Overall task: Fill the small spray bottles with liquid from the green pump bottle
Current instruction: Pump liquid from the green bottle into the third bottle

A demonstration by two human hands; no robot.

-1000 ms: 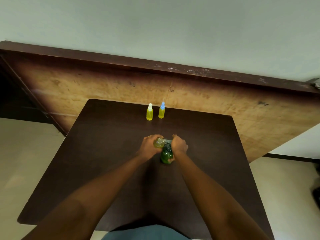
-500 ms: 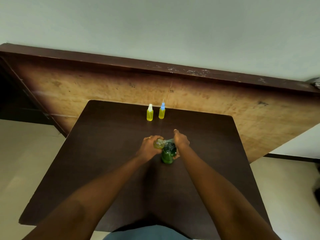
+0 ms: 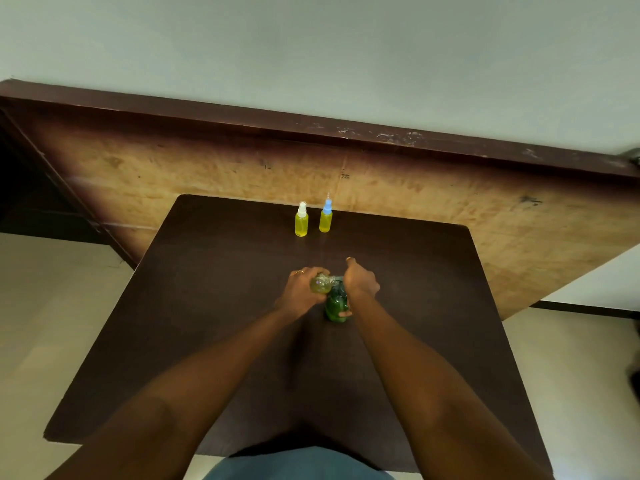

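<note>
The green pump bottle stands on the dark table near its middle. My right hand sits on top of its pump head, fingers curled, thumb at the bottle's lower side. My left hand grips a small clear spray bottle with yellowish liquid, held tilted with its mouth at the pump spout. Two small spray bottles full of yellow liquid stand at the far edge: one with a white cap, one with a blue cap.
A big worn wooden board leans behind the table under a pale wall. Light floor shows on both sides of the table. A dark object lies at the right edge.
My right hand rose off the pump head a little and its forefinger lifted, then it settled again. The left hand and its small bottle stayed at the spout.
</note>
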